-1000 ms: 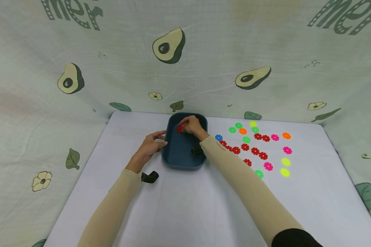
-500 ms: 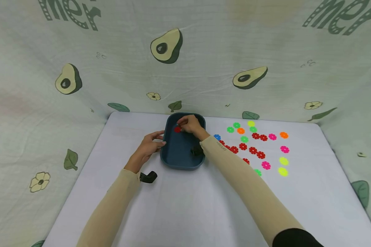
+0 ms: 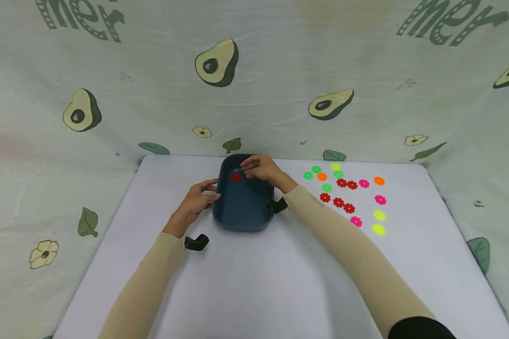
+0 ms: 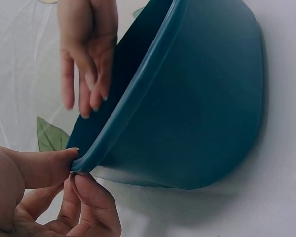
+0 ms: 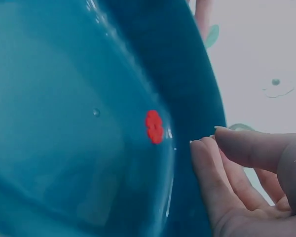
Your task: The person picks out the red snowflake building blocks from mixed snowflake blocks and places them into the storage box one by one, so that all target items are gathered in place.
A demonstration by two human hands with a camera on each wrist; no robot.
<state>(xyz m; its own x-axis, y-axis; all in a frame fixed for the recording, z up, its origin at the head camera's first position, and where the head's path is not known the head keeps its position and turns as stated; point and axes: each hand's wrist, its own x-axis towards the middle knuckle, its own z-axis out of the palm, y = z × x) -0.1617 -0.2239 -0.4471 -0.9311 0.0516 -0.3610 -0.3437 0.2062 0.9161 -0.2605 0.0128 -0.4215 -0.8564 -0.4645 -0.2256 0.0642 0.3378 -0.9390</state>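
A blue rectangular plastic tub (image 3: 242,207) stands at the table's back. My left hand (image 3: 191,203) is at its left side; in the left wrist view its thumb and fingers pinch the tub's rim (image 4: 133,94). One red notched disc (image 3: 236,177) lies inside near the far left corner; the right wrist view shows this red disc (image 5: 154,127) flat on the tub's floor. Over the tub's far right part hovers my right hand (image 3: 262,168). Its fingers are loosely bent and nothing shows between thumb and fingertips.
Right of the tub, several notched discs lie scattered: red discs (image 3: 338,202), green discs (image 3: 326,188), pink (image 3: 380,199), orange (image 3: 379,181) and yellow ones (image 3: 379,230). Behind the white table (image 3: 254,282) hangs a printed cloth (image 3: 275,61). Black wrist cameras (image 3: 197,242) sit under both wrists.
My right hand has let go of the red disc, which now lies in the tub, and has drawn up and to the right. The left hand still holds the rim. The whole view has shifted slightly.
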